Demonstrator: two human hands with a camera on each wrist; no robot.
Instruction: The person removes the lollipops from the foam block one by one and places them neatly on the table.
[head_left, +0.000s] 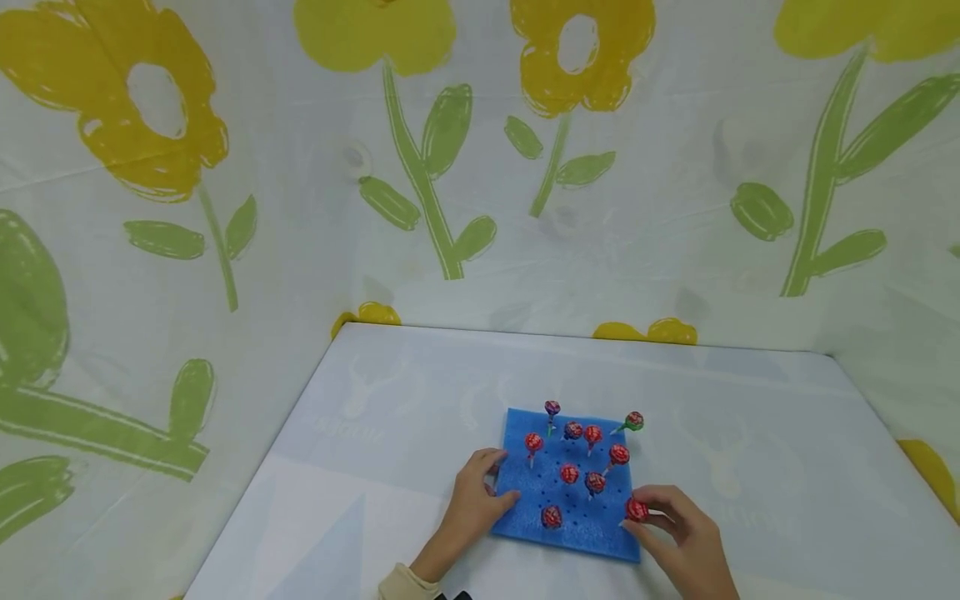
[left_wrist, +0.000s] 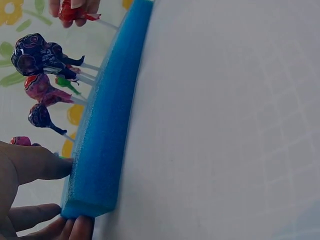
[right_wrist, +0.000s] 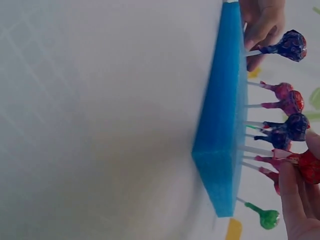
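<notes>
The left hand [head_left: 472,490] points toward one o'clock, thumb spread from its fingers; the right hand [head_left: 688,531] points toward ten o'clock, pinching.

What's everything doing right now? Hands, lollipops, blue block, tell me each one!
Left hand: gripping the blue block by its left edge.
Right hand: pinching a red lollipop.
That red lollipop: wrapped; can't tell if its stick is in.
Green lollipop: stuck in, tilted.
Other lollipops: wrapped, stuck in stick-down.
The blue block: lying flat, dotted with holes.
</notes>
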